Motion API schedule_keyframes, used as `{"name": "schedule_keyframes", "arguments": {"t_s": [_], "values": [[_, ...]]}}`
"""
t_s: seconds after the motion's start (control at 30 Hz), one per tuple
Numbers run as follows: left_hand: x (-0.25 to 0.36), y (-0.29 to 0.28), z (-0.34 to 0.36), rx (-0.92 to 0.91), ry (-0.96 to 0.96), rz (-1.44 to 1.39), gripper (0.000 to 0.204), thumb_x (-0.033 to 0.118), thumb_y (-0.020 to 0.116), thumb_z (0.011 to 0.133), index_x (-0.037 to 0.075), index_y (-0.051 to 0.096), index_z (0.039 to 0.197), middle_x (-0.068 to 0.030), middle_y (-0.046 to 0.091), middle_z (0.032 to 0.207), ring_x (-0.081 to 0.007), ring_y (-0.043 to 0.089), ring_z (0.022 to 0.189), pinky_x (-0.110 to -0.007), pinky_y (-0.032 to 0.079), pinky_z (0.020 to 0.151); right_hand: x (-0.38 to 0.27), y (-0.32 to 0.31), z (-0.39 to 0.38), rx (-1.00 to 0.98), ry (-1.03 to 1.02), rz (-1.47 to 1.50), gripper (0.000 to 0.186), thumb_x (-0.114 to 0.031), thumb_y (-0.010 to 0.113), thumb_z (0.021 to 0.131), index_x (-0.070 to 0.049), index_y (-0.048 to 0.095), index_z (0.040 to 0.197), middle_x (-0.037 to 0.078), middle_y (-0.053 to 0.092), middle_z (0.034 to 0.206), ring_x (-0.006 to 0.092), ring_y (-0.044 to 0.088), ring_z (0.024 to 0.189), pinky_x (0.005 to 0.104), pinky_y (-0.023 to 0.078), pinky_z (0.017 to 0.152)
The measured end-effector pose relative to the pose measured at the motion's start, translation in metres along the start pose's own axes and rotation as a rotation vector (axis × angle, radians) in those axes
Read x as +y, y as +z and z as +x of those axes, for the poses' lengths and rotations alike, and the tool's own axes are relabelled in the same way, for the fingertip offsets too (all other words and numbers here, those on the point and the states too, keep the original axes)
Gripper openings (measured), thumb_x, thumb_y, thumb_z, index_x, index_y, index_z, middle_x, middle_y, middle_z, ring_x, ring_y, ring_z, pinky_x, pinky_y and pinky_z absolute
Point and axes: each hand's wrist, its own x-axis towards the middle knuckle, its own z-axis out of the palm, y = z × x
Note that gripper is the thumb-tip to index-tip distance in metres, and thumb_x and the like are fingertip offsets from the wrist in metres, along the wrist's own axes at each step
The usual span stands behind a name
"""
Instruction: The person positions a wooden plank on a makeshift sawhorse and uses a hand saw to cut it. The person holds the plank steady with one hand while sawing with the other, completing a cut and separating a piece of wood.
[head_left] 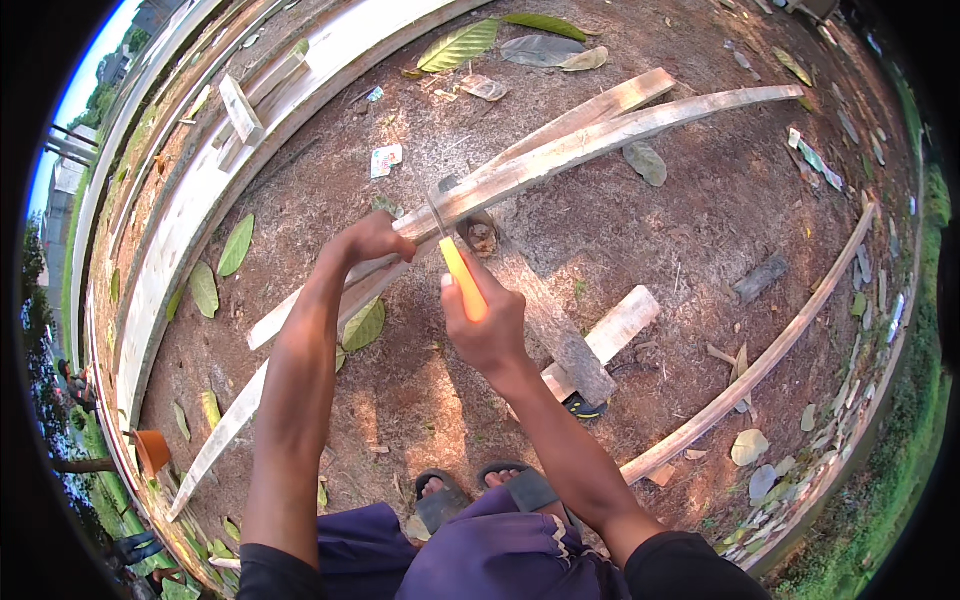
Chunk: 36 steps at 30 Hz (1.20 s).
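Fingers, two sets: those of the left hand [372, 240] curl around the near end of a long pale wooden strip [610, 132]; those of the right hand [487, 325] wrap the yellow handle [463, 282] of a tool, thumb pointing up along the grip. Remaining items, left to right: one orange-brown container [152, 452], at the far left edge; one broad whitish board [160, 310], bowed by the lens, with a short wood offcut [240, 110] lying over it; green leaves [237, 246] on the brown soil beside it; one narrow grey blade [437, 212], belonging to the tool, set across the strip just beside the left hand, depth of any cut not discernible; the strip itself, running from the left hand toward the upper right; one second plank [625, 93], partly hidden behind the strip; dark sandals [442, 500], at lower centre; one weathered beam [545, 310], slanting down from beneath the strip and crossing over a pale board [625, 325]; one dark wood chunk [762, 278]; one long thin stick [760, 370], curving along the right.
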Motion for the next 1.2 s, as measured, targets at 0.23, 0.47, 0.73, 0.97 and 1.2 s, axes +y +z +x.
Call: {"name": "schedule_keyframes", "arguments": {"t_s": [0.23, 0.47, 0.73, 0.97, 1.2], "values": [[-0.009, -0.001, 0.003, 0.003, -0.081, 0.023, 0.042, 0.029, 0.080, 0.057, -0.006, 0.075, 0.080, -0.0216, 0.075, 0.088, -0.0307, 0.072, 0.082, -0.039, 0.055, 0.076, 0.015, -0.042, -0.086, -0.028, 0.006, 0.026, 0.044, -0.010, 0.066, 0.095, 0.005, 0.062, 0.137, 0.021, 0.077, 0.106, 0.0180, 0.077, 0.083, 0.0305, 0.059, 0.071], [-0.013, 0.002, 0.003, 0.003, -0.023, 0.036, 0.052, 0.035, 0.080, 0.058, -0.006, 0.077, 0.091, -0.0239, 0.076, 0.097, -0.0329, 0.072, 0.091, -0.039, 0.055, 0.083, 0.008, -0.002, -0.013, -0.035, 0.032, -0.007, 0.042, -0.019, 0.065, 0.098, 0.002, 0.063, 0.135, 0.022, 0.074, 0.089, 0.0215, 0.075, 0.073, 0.0361, 0.057, 0.066], [-0.007, -0.001, 0.010, 0.029, 0.031, -0.024, 0.045, 0.029, 0.078, 0.058, -0.005, 0.078, 0.087, -0.0236, 0.076, 0.094, -0.0330, 0.072, 0.087, -0.042, 0.055, 0.078, 0.024, -0.012, -0.025, 0.058, -0.147, 0.024, 0.041, -0.012, 0.066, 0.096, 0.003, 0.064, 0.134, 0.021, 0.075, 0.095, 0.0256, 0.076, 0.075, 0.0354, 0.058, 0.065], [-0.012, -0.010, -0.002, -0.043, -0.009, -0.064, 0.042, 0.028, 0.079, 0.058, -0.004, 0.079, 0.085, -0.0250, 0.076, 0.095, -0.0333, 0.072, 0.093, -0.041, 0.054, 0.083, 0.021, -0.036, -0.075, 0.014, -0.086, -0.025, 0.044, -0.010, 0.065, 0.094, 0.007, 0.063, 0.135, 0.022, 0.077, 0.105, 0.0227, 0.078, 0.087, 0.0331, 0.061, 0.074], [0.018, -0.001, 0.006, -0.012, -0.009, -0.019, 0.049, 0.030, 0.080, 0.058, -0.009, 0.076, 0.087, -0.0249, 0.075, 0.095, -0.0329, 0.072, 0.090, -0.040, 0.054, 0.082, 0.020, -0.014, -0.010, 0.063, -0.052, 0.011, 0.038, -0.016, 0.065, 0.096, 0.000, 0.066, 0.131, 0.018, 0.073, 0.085, 0.0213, 0.073, 0.067, 0.0353, 0.055, 0.060]]}}
